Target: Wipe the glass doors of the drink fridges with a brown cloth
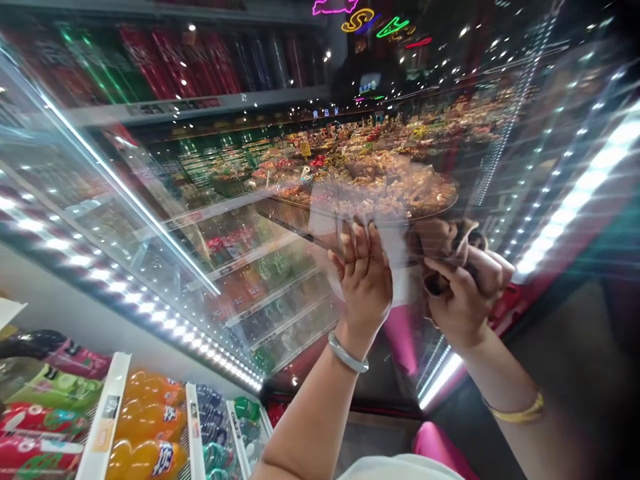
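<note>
In the head view my left hand lies with its fingers stretched out against a glass door. A pale bangle circles that wrist. To its right, my right hand grips a crumpled dark brown cloth at the glass; part of the cloth is hidden by the fingers. A gold-coloured bracelet is on the right forearm. The glass mirrors my hands, a white top and pink clothing, along with a blurred display of heaped goods and neon signs.
Bright light strips run along the glass on both sides. At the lower left, shelves carry orange drink bottles, red packages and blue bottles, split by white dividers. A dark floor shows below.
</note>
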Demonstrator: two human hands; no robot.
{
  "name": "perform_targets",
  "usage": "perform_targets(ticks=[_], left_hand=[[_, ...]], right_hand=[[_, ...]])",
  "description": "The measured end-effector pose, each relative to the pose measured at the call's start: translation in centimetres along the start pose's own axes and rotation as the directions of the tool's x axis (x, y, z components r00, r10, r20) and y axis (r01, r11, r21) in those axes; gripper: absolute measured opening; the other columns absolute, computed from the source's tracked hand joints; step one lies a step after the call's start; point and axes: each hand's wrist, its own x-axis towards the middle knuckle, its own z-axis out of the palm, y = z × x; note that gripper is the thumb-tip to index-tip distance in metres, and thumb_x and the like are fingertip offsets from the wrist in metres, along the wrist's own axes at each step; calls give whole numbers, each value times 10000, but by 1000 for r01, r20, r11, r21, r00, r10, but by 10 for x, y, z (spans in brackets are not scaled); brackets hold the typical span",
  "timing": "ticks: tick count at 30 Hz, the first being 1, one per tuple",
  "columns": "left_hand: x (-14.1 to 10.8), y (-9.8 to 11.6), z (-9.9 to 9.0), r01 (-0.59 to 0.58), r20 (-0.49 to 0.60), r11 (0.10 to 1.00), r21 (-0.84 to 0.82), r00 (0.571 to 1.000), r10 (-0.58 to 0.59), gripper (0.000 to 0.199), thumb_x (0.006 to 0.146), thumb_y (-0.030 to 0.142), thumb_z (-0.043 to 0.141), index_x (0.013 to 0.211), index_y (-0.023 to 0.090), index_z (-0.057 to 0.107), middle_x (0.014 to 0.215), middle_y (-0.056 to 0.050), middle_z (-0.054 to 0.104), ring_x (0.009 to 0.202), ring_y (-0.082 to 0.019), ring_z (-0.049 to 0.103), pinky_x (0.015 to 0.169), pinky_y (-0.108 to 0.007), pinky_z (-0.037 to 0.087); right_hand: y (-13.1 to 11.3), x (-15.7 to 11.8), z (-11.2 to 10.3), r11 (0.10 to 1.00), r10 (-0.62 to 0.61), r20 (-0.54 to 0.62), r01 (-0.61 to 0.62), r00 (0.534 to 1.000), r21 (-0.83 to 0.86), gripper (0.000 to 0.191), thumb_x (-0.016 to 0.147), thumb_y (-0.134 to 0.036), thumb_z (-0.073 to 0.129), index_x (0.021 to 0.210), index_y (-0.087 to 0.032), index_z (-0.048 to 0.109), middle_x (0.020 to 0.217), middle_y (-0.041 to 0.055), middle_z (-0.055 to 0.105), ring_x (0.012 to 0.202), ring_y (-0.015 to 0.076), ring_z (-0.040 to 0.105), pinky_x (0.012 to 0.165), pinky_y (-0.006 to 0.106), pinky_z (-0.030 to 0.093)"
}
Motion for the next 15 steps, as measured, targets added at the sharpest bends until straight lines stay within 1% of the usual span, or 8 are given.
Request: perform_targets(ticks=[1,3,5,6,7,10,13,15], left_hand=[[0,1,0,5,-2,1000,2,1000,-5,736,1032,184,483,1688,179,148,1733,-91,230,1643,-205,-12,1346,-464,-113],[1,1,0,-2,7,1000,-8,1000,2,728,1036,187,480,1685,171,152,1729,-105,229,1640,-208,-2,1349,-474,-96],[2,0,1,-19,5,999,-28,1000,19,723,1042,200,468,1685,164,140,1725,-115,225,1639,-213,9,1347,-487,-87],[2,0,3,-23,2,999,-34,1000,23,725,1043,199,465,1686,167,131,1723,-116,224,1638,-214,16,1346,-492,-84],[3,0,5,-23,2,999,-36,1000,23,732,1041,191,469,1686,175,123,1720,-116,225,1638,-216,24,1344,-497,-80],[6,-1,12,-5,-4,1000,-28,1000,5,765,1031,159,502,1687,207,111,1713,-109,230,1633,-225,41,1340,-517,-67],[8,-2,19,7,6,1000,-27,1000,-7,784,1029,156,522,1686,216,99,1714,-110,218,1629,-229,35,1332,-523,-73],[11,-5,26,11,23,1000,-6,1000,-11,790,1033,154,520,1685,218,79,1714,-112,217,1626,-232,27,1330,-532,-72]], right_hand=[[-4,10,4,1000,13,-14,-13,1000,-8,360,826,-139,775,1143,-303,734,1256,69,631,1233,258,542,1060,422,485],[-12,19,10,999,-46,7,46,999,5,350,837,-143,760,1146,-304,725,1249,63,628,1215,247,542,1062,418,486],[-16,13,11,990,-136,63,134,989,46,368,836,-124,742,1154,-307,719,1221,55,625,1190,231,543,1044,394,498],[-15,5,11,986,-157,94,151,983,65,377,833,-113,730,1155,-307,718,1210,53,623,1186,227,542,1036,384,503],[-13,-4,9,987,-150,123,142,981,74,384,832,-105,713,1158,-308,717,1204,52,623,1193,227,539,1035,378,505],[-2,-23,8,997,-60,169,49,984,64,417,836,-105,674,1191,-321,712,1208,57,625,1232,240,532,1054,391,505],[6,-20,16,997,17,137,-27,990,75,430,851,-125,674,1221,-340,705,1244,61,619,1252,251,536,1070,422,507],[10,-13,27,994,36,102,-46,994,101,402,863,-123,665,1205,-329,711,1259,66,611,1247,249,537,1073,426,506]])
